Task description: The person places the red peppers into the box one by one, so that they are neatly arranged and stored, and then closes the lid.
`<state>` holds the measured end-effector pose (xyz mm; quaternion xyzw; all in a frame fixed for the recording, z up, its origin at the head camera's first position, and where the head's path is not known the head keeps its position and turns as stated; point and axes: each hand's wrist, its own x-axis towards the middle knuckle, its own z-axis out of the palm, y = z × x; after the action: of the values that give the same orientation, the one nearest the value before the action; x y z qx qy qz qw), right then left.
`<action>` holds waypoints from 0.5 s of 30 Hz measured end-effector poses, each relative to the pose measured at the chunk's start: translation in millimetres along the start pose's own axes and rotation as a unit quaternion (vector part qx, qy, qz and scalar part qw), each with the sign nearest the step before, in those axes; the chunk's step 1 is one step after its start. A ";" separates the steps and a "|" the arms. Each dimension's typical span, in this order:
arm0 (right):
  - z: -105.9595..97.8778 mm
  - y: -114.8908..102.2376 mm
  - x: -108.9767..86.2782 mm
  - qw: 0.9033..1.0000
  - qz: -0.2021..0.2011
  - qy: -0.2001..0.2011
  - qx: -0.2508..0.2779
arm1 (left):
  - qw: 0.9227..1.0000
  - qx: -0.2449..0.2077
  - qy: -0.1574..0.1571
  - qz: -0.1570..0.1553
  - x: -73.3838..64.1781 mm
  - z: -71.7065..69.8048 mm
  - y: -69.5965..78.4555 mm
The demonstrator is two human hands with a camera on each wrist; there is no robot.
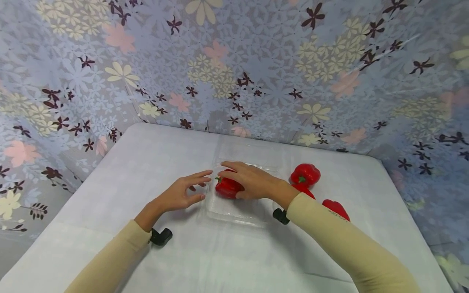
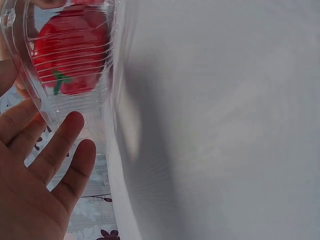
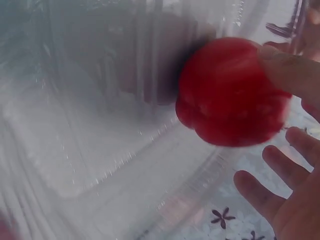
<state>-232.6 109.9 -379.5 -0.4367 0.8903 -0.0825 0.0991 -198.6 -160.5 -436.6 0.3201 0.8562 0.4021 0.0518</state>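
A clear plastic container [image 1: 227, 219] lies on the white table with a red bell pepper [image 1: 228, 190] in it, its green stem facing left. My right hand [image 1: 253, 181] reaches over the container and holds this pepper, thumb on the near side and a finger across its top. In the right wrist view the thumb [image 3: 290, 70] rests on the pepper [image 3: 230, 95], while several other fingers spread apart from it. Just left of the container is my left hand [image 1: 183, 193], empty, fingers extended. In the left wrist view its fingertips are close to the ribbed wall [image 2: 80, 102].
To the right of the container are three more red bell peppers: one farther back [image 1: 305, 174], one partly behind the right forearm [image 1: 305, 190], and one close to the sleeve [image 1: 335, 208]. A flowered cloth [image 1: 238, 81] hangs behind the table.
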 end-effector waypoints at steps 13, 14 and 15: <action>-44.3 6.0 -36.2 0.997 0.026 0.032 -0.069 | 1.000 0.005 0.004 -0.005 0.0 1.6 0.2; -47.5 7.4 -41.2 0.996 0.028 0.036 -0.072 | 1.000 0.005 0.005 -0.005 -0.2 1.8 0.3; -51.0 8.4 -46.2 0.996 0.029 0.040 -0.071 | 1.000 0.005 0.006 -0.005 -0.4 2.1 0.5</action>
<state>-224.0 154.7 -327.4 -0.4132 0.9094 -0.0338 0.0342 -197.3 -159.2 -437.7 0.3139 0.8602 0.3992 0.0472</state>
